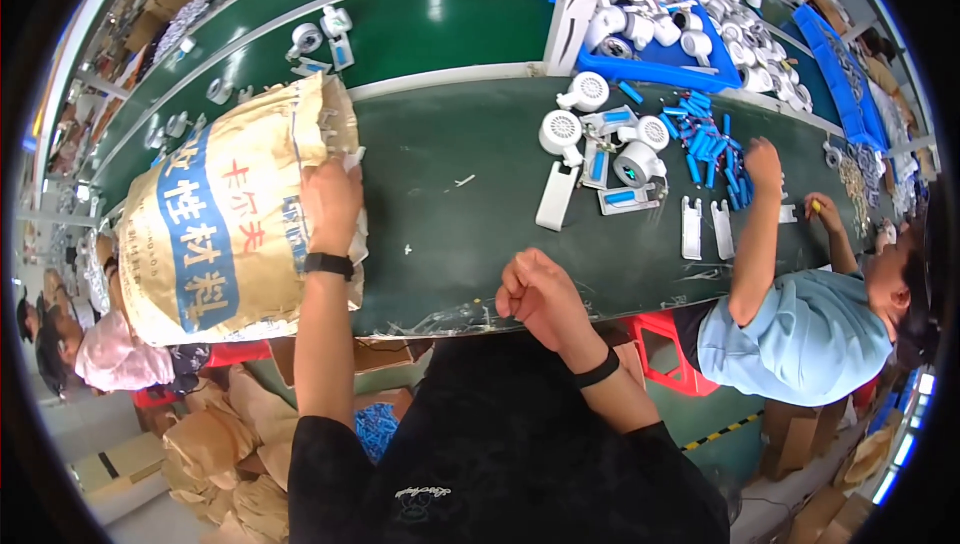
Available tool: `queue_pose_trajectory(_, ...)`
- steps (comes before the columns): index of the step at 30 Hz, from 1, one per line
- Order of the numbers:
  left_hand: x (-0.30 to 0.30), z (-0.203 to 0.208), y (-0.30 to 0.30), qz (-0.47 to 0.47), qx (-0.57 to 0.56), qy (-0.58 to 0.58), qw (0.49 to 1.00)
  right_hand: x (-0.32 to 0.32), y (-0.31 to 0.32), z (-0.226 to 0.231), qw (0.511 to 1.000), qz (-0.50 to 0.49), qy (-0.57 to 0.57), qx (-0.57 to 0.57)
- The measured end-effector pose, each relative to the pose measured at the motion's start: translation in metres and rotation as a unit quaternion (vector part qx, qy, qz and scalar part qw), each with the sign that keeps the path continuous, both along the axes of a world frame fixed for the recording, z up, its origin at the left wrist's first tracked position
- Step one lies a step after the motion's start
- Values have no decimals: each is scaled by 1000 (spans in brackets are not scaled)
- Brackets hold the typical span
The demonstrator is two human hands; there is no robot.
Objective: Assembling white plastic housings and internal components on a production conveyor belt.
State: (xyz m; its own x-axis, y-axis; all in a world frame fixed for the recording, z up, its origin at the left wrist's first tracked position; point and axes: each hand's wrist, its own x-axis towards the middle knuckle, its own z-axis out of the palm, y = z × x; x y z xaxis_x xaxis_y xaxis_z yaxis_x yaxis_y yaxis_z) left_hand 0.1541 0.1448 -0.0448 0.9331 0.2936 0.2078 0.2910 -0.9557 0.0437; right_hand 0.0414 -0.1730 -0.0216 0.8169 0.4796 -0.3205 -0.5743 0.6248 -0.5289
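Hands [542, 296] apart, left [331, 202] on paper sack [225, 234]

1 sack [225, 214] on the tabletop [440, 214] at left, left hand [332, 206] at the sack's mouth, fan units [560, 131] right of centre, loose cells [709, 145] right of the fan units, 1 tray [660, 75] of fan parts [613, 26] behind both, co-worker [800, 334] at right

At my ten o'clock I have a sack [235, 204] of creased, matt paper; at one, smooth plastic fans [562, 131] and a plastic tray [645, 72]; at twelve, a smooth, scuffed table [450, 204].
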Motion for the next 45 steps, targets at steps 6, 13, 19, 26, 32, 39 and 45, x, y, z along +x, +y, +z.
queue_pose_trajectory(6, -8, 27, 2, -60, -61, -46, 995, 8, -8, 1, 988, 32, -28, -147)
queue_pose_trajectory(13, -98, 92, -82, -42, -884, -4, 465, 22, 7, 26, 842, -26, -371, -391)
queue_pose_trajectory(19, -113, 59, -101, 0, -929, 40, 368, 31, 21, 45, 633, -85, -589, -495)
queue_pose_trajectory(26, -109, 56, -112, 3, -928, 64, 368, 34, 17, 39, 567, -88, -642, -508)
queue_pose_trajectory(32, -108, 57, -113, 1, -913, 86, 398, 34, 16, 42, 529, -73, -675, -510)
queue_pose_trajectory(39, -107, 56, -115, 10, -907, 81, 414, 36, 14, 33, 545, -72, -673, -495)
queue_pose_trajectory(45, -106, 59, -118, -6, -907, 81, 412, 30, 12, 38, 538, -75, -665, -512)
